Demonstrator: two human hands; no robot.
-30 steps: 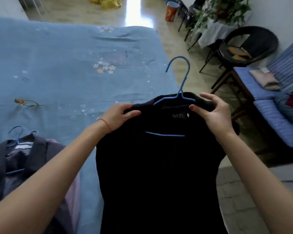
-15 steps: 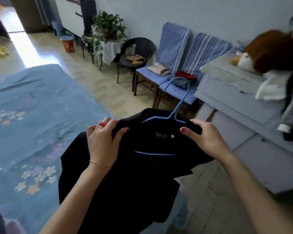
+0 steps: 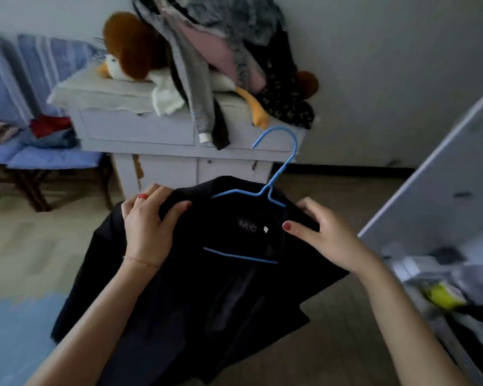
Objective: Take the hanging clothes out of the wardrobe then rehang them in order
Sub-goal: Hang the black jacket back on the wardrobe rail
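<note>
Both hands hold the black jacket (image 3: 195, 296) on its blue hanger (image 3: 273, 188), left hand (image 3: 148, 229) and right hand (image 3: 329, 238) each in a closed grip on a shoulder.

One head-worn camera looks forward and down, close over the black jacket (image 3: 207, 288) held out in front, the white cabinet (image 3: 168, 135) farther off.

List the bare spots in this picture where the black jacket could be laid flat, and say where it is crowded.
Free: the floor between the white cabinet and the wardrobe door; the floor left of the cabinet's legs. Crowded: the cabinet top, piled with a plush toy and clothes; the chairs too.
</note>
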